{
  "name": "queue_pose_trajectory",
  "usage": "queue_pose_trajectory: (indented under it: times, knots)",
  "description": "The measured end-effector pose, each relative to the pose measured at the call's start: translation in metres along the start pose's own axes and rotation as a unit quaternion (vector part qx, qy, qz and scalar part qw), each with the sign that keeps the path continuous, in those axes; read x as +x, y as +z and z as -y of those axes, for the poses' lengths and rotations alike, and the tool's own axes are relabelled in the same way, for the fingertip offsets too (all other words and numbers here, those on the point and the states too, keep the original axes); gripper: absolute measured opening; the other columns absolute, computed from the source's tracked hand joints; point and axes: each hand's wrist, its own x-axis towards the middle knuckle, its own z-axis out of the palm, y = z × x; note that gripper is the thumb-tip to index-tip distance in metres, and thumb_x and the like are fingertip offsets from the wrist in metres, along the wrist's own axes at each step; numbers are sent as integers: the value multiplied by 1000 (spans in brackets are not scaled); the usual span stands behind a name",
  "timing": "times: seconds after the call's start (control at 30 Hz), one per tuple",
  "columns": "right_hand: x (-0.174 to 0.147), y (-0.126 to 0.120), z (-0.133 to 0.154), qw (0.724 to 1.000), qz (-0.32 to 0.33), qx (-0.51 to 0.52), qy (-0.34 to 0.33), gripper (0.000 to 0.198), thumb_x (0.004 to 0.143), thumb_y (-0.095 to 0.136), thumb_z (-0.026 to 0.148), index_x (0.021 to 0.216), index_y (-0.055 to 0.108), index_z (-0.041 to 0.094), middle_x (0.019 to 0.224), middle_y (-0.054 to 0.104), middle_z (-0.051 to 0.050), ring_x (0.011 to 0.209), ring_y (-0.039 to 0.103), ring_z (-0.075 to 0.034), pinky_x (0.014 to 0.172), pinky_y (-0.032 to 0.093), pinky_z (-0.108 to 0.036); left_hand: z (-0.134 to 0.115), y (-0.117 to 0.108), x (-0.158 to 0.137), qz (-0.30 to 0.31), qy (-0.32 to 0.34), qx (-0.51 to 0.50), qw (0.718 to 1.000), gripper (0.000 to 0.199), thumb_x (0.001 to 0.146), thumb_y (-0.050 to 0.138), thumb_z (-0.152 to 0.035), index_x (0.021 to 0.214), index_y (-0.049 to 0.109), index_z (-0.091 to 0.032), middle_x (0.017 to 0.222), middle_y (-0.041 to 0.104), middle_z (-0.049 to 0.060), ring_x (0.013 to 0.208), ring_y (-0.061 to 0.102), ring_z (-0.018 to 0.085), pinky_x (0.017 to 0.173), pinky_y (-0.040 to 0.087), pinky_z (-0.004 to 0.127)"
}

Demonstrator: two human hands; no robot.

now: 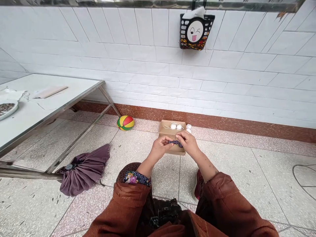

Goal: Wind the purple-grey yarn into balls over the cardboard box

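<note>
Head view: a small dark purple piece is held up in mid-air, seen against an open cardboard box on the floor. One end is pinched by the left hand, its fingers closed down with hardly a gap; near the other end the piece is gripped by the right hand, fingers likewise drawn together. A stage of fine, two-handed handling, it may be judged, with the piece worked between the fingertips; its exact make cannot be told at this size. Two white balls are seen toward the far side of the box, and more white pieces lie just outside its right edge, all untouched. For the next move, a steady pinch on the left seems called for, so that small, careful adjustments can be made on the right.
</note>
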Motion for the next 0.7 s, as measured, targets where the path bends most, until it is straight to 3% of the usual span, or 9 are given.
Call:
queue_pose_trajectory:
  times: [0.1,0.2,0.4,0.53,0.7]
  knots:
    - [-3,3,-11,1000,12,11,26,17,96,52,25,86,65,20,82,67,-4,79,63,-19,75,49,-30,-1,3,-2,13,-25,-62,998,25,65,83,-25,83,68,-17,78,68,1,72,60,12,71,45,25]
    - [-12,10,-15,998,59,-20,24,19,97,49,22,89,66,20,83,66,-4,79,63,-19,72,49,-29,1,5,-2,-26,-36,-120,992,30,63,85,-27,84,66,-17,79,68,0,72,61,11,73,46,25]
    - [-27,12,3,986,134,-72,-72,18,100,49,27,99,67,22,91,67,-5,82,65,-19,73,50,-29,9,5,2,-109,-3,-106,988,29,63,83,-25,81,61,-17,79,69,0,75,63,12,74,46,26]
    - [-23,5,7,990,91,-79,-78,21,101,47,29,100,67,22,88,65,-6,79,64,-19,72,50,-29,12,5,2,-97,-8,-54,994,29,60,82,-20,77,59,-17,72,66,-2,67,60,11,68,43,24]
    - [-14,0,-1,1000,6,-24,-6,19,99,51,28,92,67,21,85,66,-5,80,63,-20,74,51,-30,9,5,-4,-22,-12,-78,997,26,64,82,-22,79,62,-16,75,66,-2,71,59,10,71,43,24]
